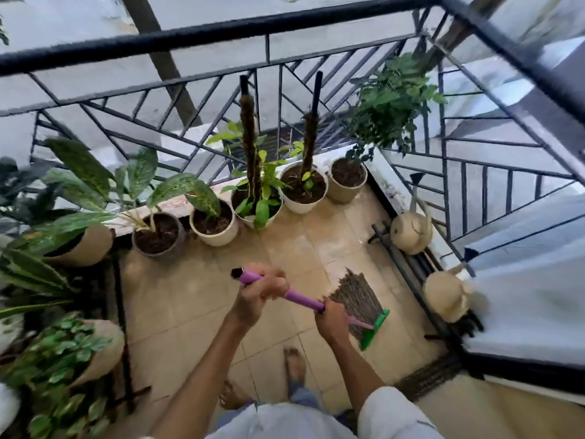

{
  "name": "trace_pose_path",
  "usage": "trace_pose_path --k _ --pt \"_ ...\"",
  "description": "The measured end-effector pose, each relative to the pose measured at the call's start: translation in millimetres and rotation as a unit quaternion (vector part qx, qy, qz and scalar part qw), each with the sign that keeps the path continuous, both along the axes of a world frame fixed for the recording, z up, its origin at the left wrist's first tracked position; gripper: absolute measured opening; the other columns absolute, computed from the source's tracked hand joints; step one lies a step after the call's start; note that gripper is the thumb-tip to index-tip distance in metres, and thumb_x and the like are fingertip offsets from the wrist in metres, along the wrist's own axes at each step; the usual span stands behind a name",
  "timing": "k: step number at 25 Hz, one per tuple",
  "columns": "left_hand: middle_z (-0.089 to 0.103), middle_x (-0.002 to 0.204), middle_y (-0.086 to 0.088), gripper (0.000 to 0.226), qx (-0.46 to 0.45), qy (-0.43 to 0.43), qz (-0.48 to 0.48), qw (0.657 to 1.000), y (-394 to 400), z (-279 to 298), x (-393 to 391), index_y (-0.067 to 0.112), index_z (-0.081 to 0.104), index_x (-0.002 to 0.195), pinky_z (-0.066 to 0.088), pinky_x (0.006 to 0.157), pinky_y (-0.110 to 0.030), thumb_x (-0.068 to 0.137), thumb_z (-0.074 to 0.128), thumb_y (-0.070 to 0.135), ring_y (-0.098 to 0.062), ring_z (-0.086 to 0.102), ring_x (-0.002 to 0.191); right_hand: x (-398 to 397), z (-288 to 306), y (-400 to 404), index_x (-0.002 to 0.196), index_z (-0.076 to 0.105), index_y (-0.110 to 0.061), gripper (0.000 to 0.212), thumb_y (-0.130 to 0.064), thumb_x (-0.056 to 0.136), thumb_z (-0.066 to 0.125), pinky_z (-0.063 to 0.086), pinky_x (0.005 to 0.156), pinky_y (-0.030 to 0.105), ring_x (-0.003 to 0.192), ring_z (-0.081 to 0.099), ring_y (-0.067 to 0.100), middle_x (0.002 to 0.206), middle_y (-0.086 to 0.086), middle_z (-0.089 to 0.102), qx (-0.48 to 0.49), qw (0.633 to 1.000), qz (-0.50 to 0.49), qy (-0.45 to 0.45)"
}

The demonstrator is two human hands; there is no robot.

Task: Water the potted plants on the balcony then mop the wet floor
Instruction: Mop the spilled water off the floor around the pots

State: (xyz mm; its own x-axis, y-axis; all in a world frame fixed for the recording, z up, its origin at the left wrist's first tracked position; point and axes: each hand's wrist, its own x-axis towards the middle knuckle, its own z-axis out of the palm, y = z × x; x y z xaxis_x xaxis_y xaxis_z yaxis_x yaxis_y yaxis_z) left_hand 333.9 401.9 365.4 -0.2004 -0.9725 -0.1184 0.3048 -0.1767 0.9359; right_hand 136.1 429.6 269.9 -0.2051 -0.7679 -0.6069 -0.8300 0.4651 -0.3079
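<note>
I hold a purple-handled mop [302, 298] with both hands. My left hand [261, 288] grips the handle near its black-capped top end. Lower down, my right hand [332, 318] is closed around the shaft. The grey stringy mop head [357, 299], on a green bar [375, 329], rests on the beige tiled floor [196, 299] just right of my hands. Beyond the mop, several potted plants [215, 221] stand in a row along the railing's base. Wet sheen shows on the tiles near the far pots.
A black metal railing [221, 36] encloses the balcony. More leafy pots [79, 245] crowd the left side on a dark stand. Two beige watering cans [411, 231] sit on a low rack at the right. My bare feet [294, 365] stand behind the mop, near a dark doormat [427, 377].
</note>
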Motion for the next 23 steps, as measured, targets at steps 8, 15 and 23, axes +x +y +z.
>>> trace_pose_path --k 8,15,23 --pt "0.042 0.046 0.007 0.034 0.041 0.013 0.01 0.999 -22 3 -28 0.027 0.052 0.042 0.037 0.064 -0.041 0.072 0.065 0.016 -0.018 0.042 0.048 -35 -2 -9 0.127 0.068 0.002 0.029 -0.014 0.108 0.052 0.05 0.099 0.043 0.122 0.064 0.035 0.129 0.019 0.067 0.026 1.0 0.004 0.009" --pt "0.036 0.046 -0.009 0.031 -0.094 -0.078 -0.009 0.992 -82 78 -7 0.013 0.051 0.045 0.024 0.047 -0.05 0.074 0.062 0.015 -0.039 0.028 0.047 13 45 -122 0.115 0.069 0.011 0.023 -0.001 0.102 0.054 0.049 0.093 0.046 0.112 0.066 0.039 0.118 0.028 0.069 -0.083 0.993 0.043 -0.064" --pt "0.047 0.062 -0.019 0.033 -0.17 -0.148 0.023 0.974 -107 93 19 0.005 0.049 0.058 0.048 0.077 -0.06 0.087 0.063 0.013 -0.038 0.048 0.065 35 82 -213 0.12 0.071 0.002 0.03 -0.019 0.107 0.055 0.051 0.098 0.043 0.116 0.067 0.033 0.122 0.021 0.071 -0.16 0.971 0.17 -0.057"
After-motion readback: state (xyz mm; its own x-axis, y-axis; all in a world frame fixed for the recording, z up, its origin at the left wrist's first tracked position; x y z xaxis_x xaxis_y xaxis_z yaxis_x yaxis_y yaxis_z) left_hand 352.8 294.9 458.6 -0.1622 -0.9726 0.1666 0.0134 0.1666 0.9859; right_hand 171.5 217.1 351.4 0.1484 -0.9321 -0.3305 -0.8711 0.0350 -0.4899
